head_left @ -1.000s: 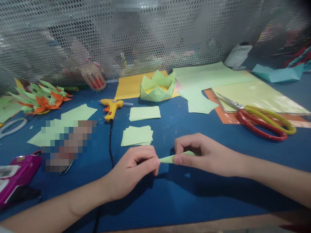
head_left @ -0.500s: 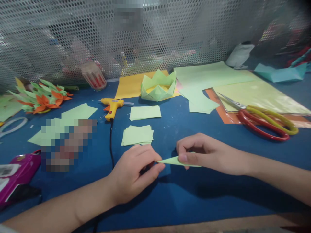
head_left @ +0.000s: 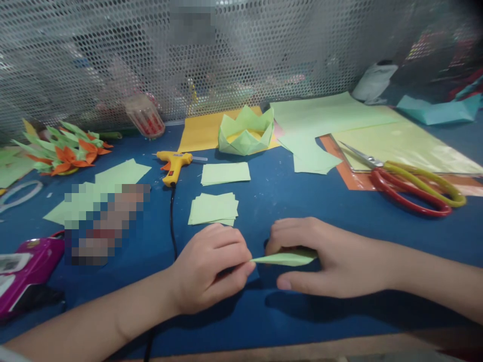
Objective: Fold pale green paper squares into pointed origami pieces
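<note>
Pinched at its pointed left tip, a folded piece of light green paper is held by my left hand above the blue table. My right hand is spread around the paper's wider end, its thumb apart below and its fingers behind and above. Whether those fingers touch the paper's far side is hidden. Just beyond my left hand lies a stack of green paper rectangles, with a second green paper stack behind it.
A yellow glue gun lies left of the stacks, its black cord running toward me. Scissors rest at the right on a plastic-wrapped paper pack. A green folded-paper crown shape stands at the back before a perforated metal screen.
My right thumb has come off the folded paper and dropped away, so the right hand has opened. The paper sits slightly lower and looks wider; my left hand keeps its tip.
</note>
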A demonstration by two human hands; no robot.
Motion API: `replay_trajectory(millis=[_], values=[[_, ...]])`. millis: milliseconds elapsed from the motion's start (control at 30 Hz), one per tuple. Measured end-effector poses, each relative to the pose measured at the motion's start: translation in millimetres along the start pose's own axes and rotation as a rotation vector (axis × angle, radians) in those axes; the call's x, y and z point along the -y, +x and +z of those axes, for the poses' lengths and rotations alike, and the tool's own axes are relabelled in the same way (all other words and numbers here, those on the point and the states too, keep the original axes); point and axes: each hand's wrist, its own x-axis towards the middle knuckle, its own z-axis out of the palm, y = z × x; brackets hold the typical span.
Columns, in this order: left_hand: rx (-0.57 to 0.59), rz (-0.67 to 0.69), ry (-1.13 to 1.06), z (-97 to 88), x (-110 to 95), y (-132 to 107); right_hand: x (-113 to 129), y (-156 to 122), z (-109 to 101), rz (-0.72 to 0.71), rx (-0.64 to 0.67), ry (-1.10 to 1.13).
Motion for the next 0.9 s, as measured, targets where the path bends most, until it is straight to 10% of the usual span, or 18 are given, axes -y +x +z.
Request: replay_trajectory(millis=[900], values=[[0.107,-0.353,-0.268,-9.0,-6,14,-1,3,8,0.001,-0.033,0.102]])
